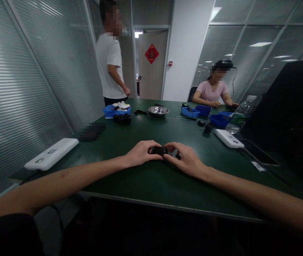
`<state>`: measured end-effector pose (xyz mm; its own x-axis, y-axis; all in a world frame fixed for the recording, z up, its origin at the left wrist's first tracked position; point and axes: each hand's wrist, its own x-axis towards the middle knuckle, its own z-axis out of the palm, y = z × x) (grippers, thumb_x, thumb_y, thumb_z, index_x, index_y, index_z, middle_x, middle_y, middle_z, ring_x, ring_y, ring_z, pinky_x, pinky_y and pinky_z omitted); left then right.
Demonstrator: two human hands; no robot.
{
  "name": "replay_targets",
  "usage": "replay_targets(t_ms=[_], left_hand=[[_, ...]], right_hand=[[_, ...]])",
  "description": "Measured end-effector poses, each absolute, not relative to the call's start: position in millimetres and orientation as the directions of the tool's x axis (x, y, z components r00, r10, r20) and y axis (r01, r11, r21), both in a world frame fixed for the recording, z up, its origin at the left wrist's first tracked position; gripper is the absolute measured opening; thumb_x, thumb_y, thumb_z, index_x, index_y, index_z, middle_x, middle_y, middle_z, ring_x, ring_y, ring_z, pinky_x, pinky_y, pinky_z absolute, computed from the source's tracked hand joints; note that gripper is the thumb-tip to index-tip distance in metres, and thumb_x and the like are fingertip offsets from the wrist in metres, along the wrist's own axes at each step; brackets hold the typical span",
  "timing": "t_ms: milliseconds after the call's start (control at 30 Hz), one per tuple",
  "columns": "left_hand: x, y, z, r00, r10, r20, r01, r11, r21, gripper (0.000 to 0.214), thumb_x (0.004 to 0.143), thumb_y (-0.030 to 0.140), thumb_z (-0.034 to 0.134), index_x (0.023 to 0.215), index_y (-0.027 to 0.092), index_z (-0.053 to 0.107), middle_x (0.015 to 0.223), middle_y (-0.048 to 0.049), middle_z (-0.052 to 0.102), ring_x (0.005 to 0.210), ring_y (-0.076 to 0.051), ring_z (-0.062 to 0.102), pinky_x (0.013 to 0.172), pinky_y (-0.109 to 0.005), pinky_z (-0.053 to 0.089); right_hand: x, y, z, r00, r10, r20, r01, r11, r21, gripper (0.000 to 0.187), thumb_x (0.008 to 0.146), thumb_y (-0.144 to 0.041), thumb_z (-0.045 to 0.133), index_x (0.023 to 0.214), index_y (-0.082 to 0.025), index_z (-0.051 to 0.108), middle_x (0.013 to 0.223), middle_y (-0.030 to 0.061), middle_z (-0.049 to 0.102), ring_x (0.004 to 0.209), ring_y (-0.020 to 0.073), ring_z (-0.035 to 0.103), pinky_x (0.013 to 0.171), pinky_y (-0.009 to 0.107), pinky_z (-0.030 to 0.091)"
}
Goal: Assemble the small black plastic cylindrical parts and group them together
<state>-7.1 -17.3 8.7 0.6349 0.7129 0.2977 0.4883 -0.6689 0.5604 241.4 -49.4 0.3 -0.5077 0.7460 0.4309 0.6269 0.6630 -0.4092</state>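
Note:
Both of my hands rest on the dark green table (151, 181) in the middle of the view. A small black part (161, 150) sits between them. My left hand (140, 153) has its fingers curled round the part's left side. My right hand (183, 158) pinches its right side, and another small dark piece shows under its fingers. Most of the part is hidden by my fingers.
A white flat device (52, 153) lies at the left edge, another white device (229, 138) and a phone (258, 153) at the right. Blue bins (194, 112), a steel bowl (158, 111), black parts (123, 118) and a water bottle (240, 115) stand farther back. One person stands, another sits at the far end.

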Motion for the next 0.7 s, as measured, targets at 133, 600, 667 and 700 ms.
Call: replay_targets(t_ms=[133,600,667,700], left_hand=[[-8.2,-16.3,7.8,0.642,0.704,0.304,0.481,-0.679,0.555,0.043,0.088,0.048,0.075,0.120,0.018,0.071,0.098,-0.0042,0.068,0.079,-0.017,0.057,0.070,-0.028,0.042],[-8.8,-14.0,4.1,0.642,0.692,0.331,0.453,-0.690,0.564,0.043,0.088,0.048,0.076,0.119,0.018,0.072,0.095,-0.0028,0.066,0.077,-0.016,0.056,0.069,-0.028,0.040],[-8.8,-14.0,3.8,0.643,0.690,0.333,0.448,-0.692,0.566,0.043,0.089,0.048,0.075,0.118,0.018,0.072,0.095,-0.0029,0.066,0.078,-0.016,0.056,0.069,-0.028,0.041],[-8.7,-14.1,3.8,0.643,0.691,0.330,0.450,-0.689,0.568,0.042,0.089,0.048,0.074,0.118,0.018,0.072,0.095,-0.0029,0.066,0.077,-0.016,0.056,0.069,-0.028,0.041]], right_hand=[[241.4,-49.4,0.8,-0.549,0.714,0.434,0.597,0.699,-0.394,0.032,0.098,-0.034,0.065,0.127,-0.022,0.061,0.115,0.0105,0.070,0.097,0.0243,0.067,0.081,0.040,0.058],[241.1,-50.4,2.6,-0.574,0.682,0.453,0.549,0.731,-0.406,0.032,0.098,-0.031,0.064,0.129,-0.022,0.060,0.123,0.0109,0.066,0.100,0.0236,0.066,0.084,0.040,0.057],[240.5,-50.5,2.3,-0.574,0.677,0.461,0.543,0.736,-0.404,0.034,0.098,-0.030,0.065,0.130,-0.023,0.059,0.126,0.0108,0.065,0.101,0.0238,0.066,0.085,0.041,0.057],[240.2,-50.3,2.0,-0.562,0.688,0.459,0.555,0.725,-0.407,0.034,0.097,-0.033,0.065,0.130,-0.023,0.059,0.124,0.0108,0.066,0.101,0.0241,0.066,0.084,0.041,0.057]])
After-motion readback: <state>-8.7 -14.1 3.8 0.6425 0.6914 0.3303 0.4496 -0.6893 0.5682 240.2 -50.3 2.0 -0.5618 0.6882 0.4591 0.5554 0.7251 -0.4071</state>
